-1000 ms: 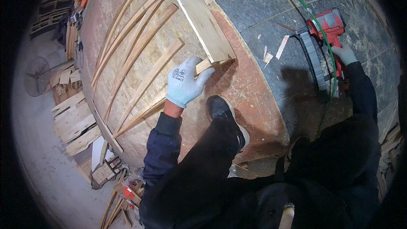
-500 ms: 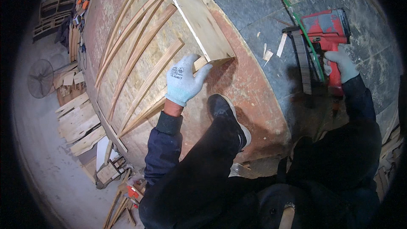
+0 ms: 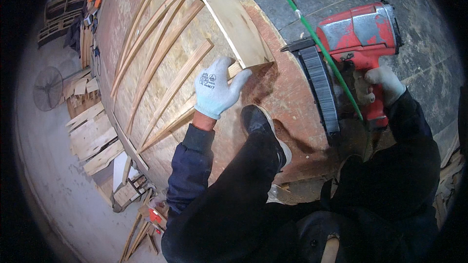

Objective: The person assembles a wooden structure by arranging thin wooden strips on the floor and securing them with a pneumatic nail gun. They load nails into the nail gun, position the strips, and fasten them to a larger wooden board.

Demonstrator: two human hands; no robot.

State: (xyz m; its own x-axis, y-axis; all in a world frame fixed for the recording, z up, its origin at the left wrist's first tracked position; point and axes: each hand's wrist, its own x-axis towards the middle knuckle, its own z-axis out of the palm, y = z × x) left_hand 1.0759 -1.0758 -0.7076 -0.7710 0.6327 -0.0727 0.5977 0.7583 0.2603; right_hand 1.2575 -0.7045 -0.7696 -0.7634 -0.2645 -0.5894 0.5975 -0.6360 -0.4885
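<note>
My left hand (image 3: 217, 88), in a pale work glove, pinches the end of a thin wooden strip (image 3: 181, 115) against the near end of a wide light board (image 3: 231, 19). Part of that strip is hidden by the glove. On the right, my gloved right hand (image 3: 386, 85) is wrapped round the handle of a red and grey nail gun (image 3: 358, 33), held up above the surface. Its long magazine (image 3: 319, 87), filled with a row of fasteners, points toward me. A green hose (image 3: 319, 41) passes in front of the gun.
Several curved wooden strips (image 3: 163, 51) lie on the worn reddish work surface (image 3: 292, 95) left of the board. My shoe (image 3: 256, 119) rests on it. A dark panelled surface (image 3: 424, 73) spreads at the right. Wood offcuts (image 3: 95, 134) and a fan (image 3: 48, 88) stand at far left.
The nail gun has come up closer and a little to the left in my right hand, with the hose shifting left too. My left hand stays at the board's end.
</note>
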